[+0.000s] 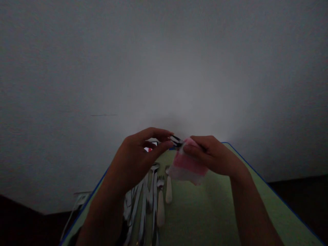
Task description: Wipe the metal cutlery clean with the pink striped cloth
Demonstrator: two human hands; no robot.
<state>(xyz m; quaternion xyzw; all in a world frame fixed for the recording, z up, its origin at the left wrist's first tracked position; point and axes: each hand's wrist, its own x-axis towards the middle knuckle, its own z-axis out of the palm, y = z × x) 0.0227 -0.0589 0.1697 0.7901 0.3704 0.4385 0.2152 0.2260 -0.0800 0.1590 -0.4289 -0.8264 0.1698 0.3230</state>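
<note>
My left hand pinches the end of a small metal utensil between thumb and fingers. Two dark, shiny strips of it show between my hands; its exact kind is hard to make out. Around its other end, my right hand is closed on a pink and white cloth, whose loose part hangs down. Below the hands, two forks with pale handles lie on the table, one nearer fork and one farther fork. Left of them is a metal spoon.
Several other metal utensils lie lengthwise beside the spoon, partly behind my left forearm. The green table has a blue edge and meets a plain wall. A red and white item shows behind my left hand. A cable hangs at left.
</note>
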